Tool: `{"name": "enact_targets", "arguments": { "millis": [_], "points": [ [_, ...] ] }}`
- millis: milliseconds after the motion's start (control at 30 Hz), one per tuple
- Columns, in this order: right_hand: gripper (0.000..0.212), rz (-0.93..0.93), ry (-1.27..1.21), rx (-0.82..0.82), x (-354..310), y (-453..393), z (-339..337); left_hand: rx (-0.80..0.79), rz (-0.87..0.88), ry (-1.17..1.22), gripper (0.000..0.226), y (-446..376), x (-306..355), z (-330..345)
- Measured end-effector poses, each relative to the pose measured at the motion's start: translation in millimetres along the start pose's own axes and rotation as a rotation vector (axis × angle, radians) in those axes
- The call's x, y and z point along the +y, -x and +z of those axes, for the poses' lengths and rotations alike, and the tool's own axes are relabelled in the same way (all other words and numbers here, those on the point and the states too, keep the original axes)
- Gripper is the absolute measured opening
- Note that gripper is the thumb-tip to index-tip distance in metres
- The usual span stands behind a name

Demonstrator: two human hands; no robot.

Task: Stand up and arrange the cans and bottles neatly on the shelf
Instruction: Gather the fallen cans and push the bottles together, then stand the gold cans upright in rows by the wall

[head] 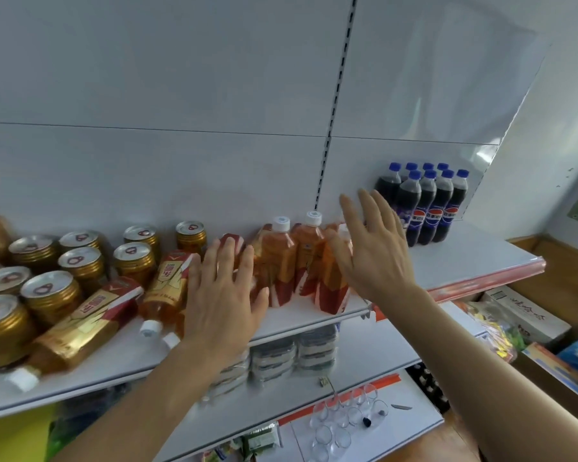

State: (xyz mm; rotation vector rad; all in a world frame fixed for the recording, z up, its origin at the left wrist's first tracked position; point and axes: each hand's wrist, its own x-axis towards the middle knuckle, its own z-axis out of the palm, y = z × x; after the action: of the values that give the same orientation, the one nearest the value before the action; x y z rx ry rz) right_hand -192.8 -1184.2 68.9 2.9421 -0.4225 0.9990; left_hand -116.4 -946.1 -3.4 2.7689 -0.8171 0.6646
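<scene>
Both hands open over the tea bottles, nothing gripped.

Landmark: the standing tea bottles [291, 261] mid-shelf [464, 258]. My left hand [226, 295] covered their left flank, so I couldn't tell what stood behind it; my right hand [374, 248] hid part of the rightmost one. Both were flat, fingers spread, palms toward the bottles, holding nothing; contact unclear, motion blur. Left of the landmark, fallen tea bottles [90, 325] lay on their sides, caps toward the shelf edge. Further left, gold cans [50, 291] stood upright, the outermost cut off by the frame. Right of the landmark, cola bottles [427, 208] stood packed at the back.
</scene>
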Motion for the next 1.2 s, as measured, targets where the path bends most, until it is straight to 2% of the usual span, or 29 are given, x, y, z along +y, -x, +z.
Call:
{"name": "enact_targets", "arguments": {
  "millis": [267,467,667,967,1200],
  "points": [
    [0.072,-0.147,-0.029,-0.130,-148.7,24.7,23.3,-0.093,-0.087,-0.024,0.076,45.4,-116.4,-28.8],
    [0.073,-0.153,-0.032,-0.237,-214.0,27.4,61.8,-0.120,-0.160,-0.019,0.078,67.1,-183.3,-39.5],
    [0.073,-0.162,-0.022,-0.324,-233.7,-3.7,93.0,-0.119,-0.150,-0.008,0.075,40.2,-204.8,-31.7],
    [0.075,-0.157,-0.068,-0.361,-227.8,-74.9,154.1,-0.139,-0.172,-0.066,0.071,-34.6,-207.3,3.5],
    [0.066,-0.160,0.044,-0.446,-229.1,-105.7,201.0,-0.310,-0.162,-0.080,0.070,-62.8,-213.5,30.5]
  ]
}}
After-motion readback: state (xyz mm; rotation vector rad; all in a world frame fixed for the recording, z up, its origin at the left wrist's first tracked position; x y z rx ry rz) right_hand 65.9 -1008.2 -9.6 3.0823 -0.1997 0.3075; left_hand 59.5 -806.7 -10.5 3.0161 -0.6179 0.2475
